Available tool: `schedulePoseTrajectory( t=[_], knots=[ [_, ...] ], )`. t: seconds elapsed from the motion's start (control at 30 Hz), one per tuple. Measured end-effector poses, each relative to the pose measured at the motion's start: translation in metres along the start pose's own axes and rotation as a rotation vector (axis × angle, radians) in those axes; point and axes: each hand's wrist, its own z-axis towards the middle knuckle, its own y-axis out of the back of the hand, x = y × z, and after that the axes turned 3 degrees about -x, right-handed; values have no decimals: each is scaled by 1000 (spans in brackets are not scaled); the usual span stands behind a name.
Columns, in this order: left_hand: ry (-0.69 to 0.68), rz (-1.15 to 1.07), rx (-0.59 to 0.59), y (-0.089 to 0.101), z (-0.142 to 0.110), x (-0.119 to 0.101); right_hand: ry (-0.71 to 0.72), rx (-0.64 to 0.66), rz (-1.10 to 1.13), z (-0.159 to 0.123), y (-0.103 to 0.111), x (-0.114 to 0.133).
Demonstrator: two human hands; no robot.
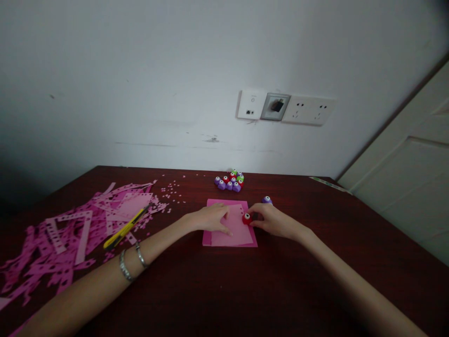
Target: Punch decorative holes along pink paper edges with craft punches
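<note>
A light pink paper sheet (235,232) lies on a darker pink stack of paper (251,243) on the table. My left hand (213,218) rests on the sheet's left part, thumb and fingers spread apart. With its thumb and fingers, my right hand (268,219) grips a small red craft punch (247,218) at the sheet's right edge. A few small dark marks or holes show along the sheet near the punch. Just beyond my right hand sits a purple craft punch (267,200), partly hidden by it.
Several purple, red and green punches (229,185) cluster at the back of the table. On the left, a yellow utility knife (126,226) lies on a heap of punched pink paper strips (66,238), with tiny scraps (171,189) scattered beside it. Wall sockets (308,110) sit above the table.
</note>
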Motion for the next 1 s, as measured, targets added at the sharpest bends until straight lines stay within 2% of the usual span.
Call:
schedulePoseTrajectory(
  t=[0.57, 1.0],
  knots=[
    [4, -3, 6, 1, 0, -1, -4, 5, -9, 2, -1, -6],
    [-9, -31, -5, -4, 3, 6, 12, -17, -40, 3, 2, -7]
  ],
)
